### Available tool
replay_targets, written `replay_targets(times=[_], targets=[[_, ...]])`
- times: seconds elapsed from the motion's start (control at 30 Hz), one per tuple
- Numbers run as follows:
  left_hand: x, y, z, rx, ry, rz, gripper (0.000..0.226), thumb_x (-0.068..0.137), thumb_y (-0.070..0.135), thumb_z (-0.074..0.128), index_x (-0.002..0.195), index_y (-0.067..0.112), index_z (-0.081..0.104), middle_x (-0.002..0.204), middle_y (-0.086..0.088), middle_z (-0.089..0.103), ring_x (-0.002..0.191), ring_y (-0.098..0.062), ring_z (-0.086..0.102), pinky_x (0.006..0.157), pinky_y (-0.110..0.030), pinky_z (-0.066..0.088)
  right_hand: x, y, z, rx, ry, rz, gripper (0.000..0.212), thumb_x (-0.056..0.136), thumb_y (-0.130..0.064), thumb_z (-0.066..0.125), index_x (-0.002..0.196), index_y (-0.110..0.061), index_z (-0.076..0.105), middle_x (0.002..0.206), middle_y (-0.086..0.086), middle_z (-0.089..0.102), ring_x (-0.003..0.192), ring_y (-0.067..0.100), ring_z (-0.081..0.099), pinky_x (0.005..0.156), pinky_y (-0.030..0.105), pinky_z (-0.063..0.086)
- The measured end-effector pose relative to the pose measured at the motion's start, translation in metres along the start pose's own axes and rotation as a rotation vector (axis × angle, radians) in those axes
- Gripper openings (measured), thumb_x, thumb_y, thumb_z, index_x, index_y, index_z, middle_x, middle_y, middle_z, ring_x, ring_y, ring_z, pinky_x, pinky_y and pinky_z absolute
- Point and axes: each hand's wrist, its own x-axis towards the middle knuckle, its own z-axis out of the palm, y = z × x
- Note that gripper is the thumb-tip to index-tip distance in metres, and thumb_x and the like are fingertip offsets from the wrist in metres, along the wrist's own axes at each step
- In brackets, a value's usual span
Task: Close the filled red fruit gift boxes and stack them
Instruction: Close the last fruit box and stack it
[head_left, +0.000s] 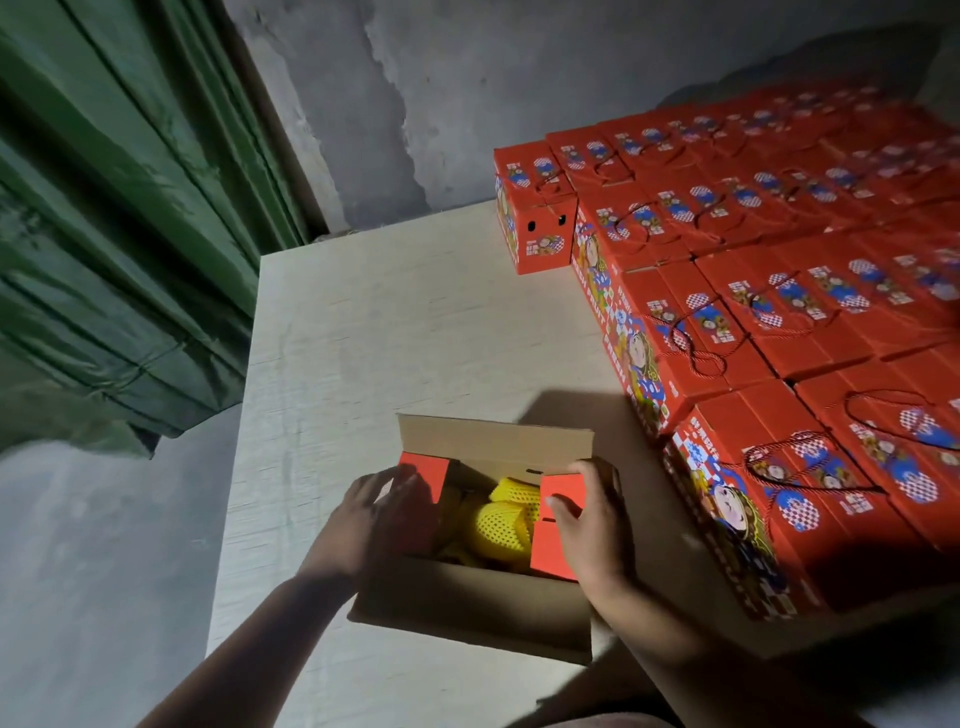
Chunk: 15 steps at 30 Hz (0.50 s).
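Open box (470, 603) right in front of me on the pale desk (363, 322), its near and far flaps standing up, brown insides showing. My left hand (363, 514) lies flat on the left red flap (423, 475), fingers straight and together, pressing it inward. My right hand (592, 525) has the right red flap (558, 540), thumb across its top face, fingers curled round its outer edge. Between the two flaps, down in the box, fruit in yellow foam net (501, 519) shows. Just to the right, touching nothing of mine, the stack (779, 322) of closed red boxes runs back in rows, rope handles lying on the lids. One single red box (535, 208) sits at the stack's far left corner. Beyond the desk, grey wall (415, 93); off left, green tarp (130, 208) hanging in folds.
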Motion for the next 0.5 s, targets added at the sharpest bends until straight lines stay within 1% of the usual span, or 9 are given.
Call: replay_targets(times=[0.07, 0.1, 0.17, 0.23, 0.3, 0.33, 0.4, 0.47, 0.5], targets=[[-0.008, -0.009, 0.004, 0.040, -0.037, 0.045, 0.075, 0.100, 0.026, 0.063, 0.165, 0.034, 0.026, 0.170, 0.004, 0.027, 0.149, -0.023, 0.034, 0.101, -0.041, 0.056, 0.000, 0.004, -0.004, 0.007, -0.037, -0.052, 0.034, 0.093, -0.033, 0.075, 0.122, -0.033, 0.056, 0.127, -0.009, 0.056, 0.118, 0.016, 0.058, 0.091, 0.035, 0.055], [-0.012, -0.012, 0.004, 0.042, -0.052, 0.082, 0.077, 0.101, 0.023, 0.061, 0.166, 0.032, 0.023, 0.173, 0.007, 0.021, 0.154, -0.021, 0.029, 0.103, -0.041, 0.055, 0.000, 0.006, -0.006, -0.004, -0.061, -0.084, 0.030, 0.097, -0.036, 0.070, 0.124, -0.033, 0.058, 0.131, -0.007, 0.057, 0.121, 0.018, 0.058, 0.094, 0.036, 0.054], [-0.019, -0.018, 0.001, 0.052, -0.115, 0.139, 0.078, 0.101, 0.019, 0.053, 0.168, 0.030, 0.014, 0.175, 0.013, 0.006, 0.160, -0.013, 0.013, 0.111, -0.038, 0.049, -0.003, 0.012, -0.012, -0.051, -0.136, -0.127, 0.035, 0.104, -0.043, 0.057, 0.136, -0.033, 0.059, 0.150, -0.003, 0.050, 0.139, 0.021, 0.050, 0.107, 0.035, 0.048], [-0.026, -0.018, -0.003, 0.033, -0.162, 0.152, 0.078, 0.101, 0.014, 0.049, 0.167, 0.028, 0.010, 0.174, 0.016, -0.001, 0.161, -0.006, 0.001, 0.118, -0.036, 0.042, -0.007, 0.020, -0.019, -0.104, -0.213, -0.189, 0.047, 0.106, -0.048, 0.046, 0.150, -0.032, 0.053, 0.170, 0.000, 0.028, 0.156, 0.019, 0.029, 0.119, 0.028, 0.033], [-0.029, -0.012, -0.008, -0.004, -0.162, 0.150, 0.078, 0.100, 0.006, 0.048, 0.166, 0.026, 0.012, 0.174, 0.013, 0.001, 0.160, -0.007, 0.001, 0.120, -0.035, 0.040, -0.012, 0.028, -0.030, -0.172, -0.260, -0.313, 0.051, 0.108, -0.050, 0.039, 0.153, -0.027, 0.049, 0.176, -0.002, 0.007, 0.161, 0.016, 0.014, 0.123, 0.026, 0.025], [-0.029, -0.010, -0.011, -0.009, -0.171, 0.141, 0.082, 0.097, -0.001, 0.045, 0.166, 0.026, 0.010, 0.174, 0.013, -0.001, 0.160, -0.006, -0.001, 0.121, -0.034, 0.038, -0.015, 0.032, -0.036, -0.202, -0.266, -0.382, 0.048, 0.109, -0.046, 0.040, 0.150, -0.025, 0.051, 0.176, -0.002, 0.002, 0.162, 0.017, 0.011, 0.124, 0.028, 0.025], [-0.032, -0.006, -0.017, 0.016, -0.211, 0.135, 0.097, 0.089, -0.013, 0.038, 0.165, 0.033, -0.002, 0.172, 0.018, -0.009, 0.158, -0.002, -0.010, 0.124, -0.030, 0.031, -0.022, 0.041, -0.047, -0.218, -0.270, -0.486, 0.041, 0.110, -0.033, 0.047, 0.148, -0.022, 0.053, 0.176, -0.001, 0.002, 0.162, 0.019, 0.011, 0.125, 0.031, 0.024], [-0.037, -0.005, -0.021, 0.024, -0.233, 0.151, 0.109, 0.084, -0.018, 0.033, 0.163, 0.041, -0.011, 0.170, 0.022, -0.016, 0.156, 0.001, -0.017, 0.125, -0.028, 0.025, -0.028, 0.048, -0.057, -0.194, -0.304, -0.534, 0.051, 0.107, -0.015, 0.052, 0.157, -0.020, 0.045, 0.176, 0.000, 0.006, 0.162, 0.021, 0.012, 0.126, 0.034, 0.022], [-0.039, -0.005, -0.024, 0.023, -0.242, 0.151, 0.109, 0.085, -0.017, 0.034, 0.163, 0.043, -0.014, 0.170, 0.022, -0.017, 0.156, 0.001, -0.017, 0.126, -0.029, 0.024, -0.030, 0.052, -0.061, -0.190, -0.320, -0.541, 0.059, 0.104, -0.007, 0.052, 0.161, -0.020, 0.040, 0.176, -0.001, 0.007, 0.162, 0.021, 0.012, 0.126, 0.035, 0.023]])
